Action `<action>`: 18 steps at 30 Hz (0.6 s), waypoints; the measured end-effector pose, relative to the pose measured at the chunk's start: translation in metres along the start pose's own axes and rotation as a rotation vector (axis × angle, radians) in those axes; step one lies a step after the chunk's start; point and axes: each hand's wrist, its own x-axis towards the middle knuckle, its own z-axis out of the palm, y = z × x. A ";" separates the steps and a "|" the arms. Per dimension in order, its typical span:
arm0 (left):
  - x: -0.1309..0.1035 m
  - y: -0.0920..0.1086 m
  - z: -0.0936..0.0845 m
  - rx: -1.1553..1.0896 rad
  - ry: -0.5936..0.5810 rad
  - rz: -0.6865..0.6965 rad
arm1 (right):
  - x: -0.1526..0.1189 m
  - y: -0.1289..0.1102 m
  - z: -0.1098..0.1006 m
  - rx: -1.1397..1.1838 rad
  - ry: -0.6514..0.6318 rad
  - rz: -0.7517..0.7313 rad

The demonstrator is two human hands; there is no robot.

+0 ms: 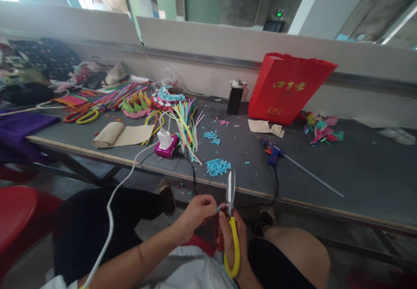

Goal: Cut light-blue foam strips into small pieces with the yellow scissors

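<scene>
My right hand [233, 232] is wrapped around a pair of scissors [230, 193] with one yellow and one red handle, blades pointing up toward the table edge. My left hand [199, 215] is closed in a pinch just beside it. A small blue piece [219, 208] shows between the fingertips of both hands, the left ones at its side. Straight ahead on the table lies a heap of short blue cut pieces [218, 167], with a smaller blue pile [212, 137] behind it.
Left of the piles are a bundle of coloured strips [187, 124], a purple power socket [166, 145] with a white cable, and a cloth roll [114, 134]. On the right lie a blue glue gun [273, 150] and a red bag [288, 89]. A black bottle [236, 97] stands behind.
</scene>
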 end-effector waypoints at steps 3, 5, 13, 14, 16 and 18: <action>0.000 0.000 0.000 0.001 -0.001 -0.013 | 0.000 -0.001 0.001 0.000 0.001 -0.008; 0.000 0.000 -0.001 0.006 -0.005 -0.017 | -0.001 -0.002 0.001 0.010 0.003 -0.009; 0.001 -0.006 -0.003 0.000 0.005 -0.020 | -0.001 -0.008 0.001 -0.002 -0.010 -0.003; 0.001 -0.006 -0.002 0.000 0.012 -0.024 | -0.001 -0.007 0.001 0.001 -0.007 0.002; 0.001 -0.007 -0.002 -0.005 0.019 -0.032 | -0.001 -0.006 0.002 0.000 -0.005 0.009; 0.001 -0.008 -0.002 -0.011 0.019 -0.043 | -0.001 -0.004 0.002 -0.007 -0.005 0.007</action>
